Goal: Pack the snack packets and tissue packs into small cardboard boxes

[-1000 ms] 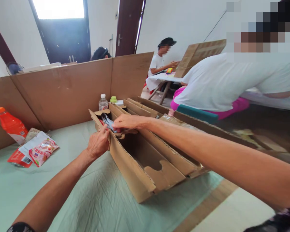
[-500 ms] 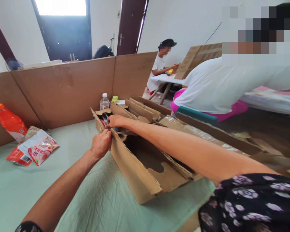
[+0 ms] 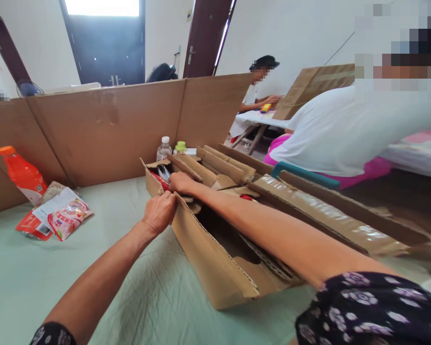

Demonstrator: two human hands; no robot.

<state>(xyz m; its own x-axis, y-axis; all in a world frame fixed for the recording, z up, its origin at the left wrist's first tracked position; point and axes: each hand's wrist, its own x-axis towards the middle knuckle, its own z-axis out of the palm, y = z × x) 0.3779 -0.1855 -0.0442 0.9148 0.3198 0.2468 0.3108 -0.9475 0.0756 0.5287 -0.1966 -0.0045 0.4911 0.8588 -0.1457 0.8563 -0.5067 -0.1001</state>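
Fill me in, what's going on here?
The person's left hand grips the edge of an open box on the cloth. The right hand reaches into its far end, near a red item; whether it holds anything is hidden. Off to the left, packets lie by an orange bottle. A clear bottle stands behind the box.

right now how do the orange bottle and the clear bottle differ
The orange bottle has an orange cap; the clear bottle has a white one. The orange bottle is beside the packets, the clear bottle behind the cardboard box. Both are capped, near the cardboard screen.
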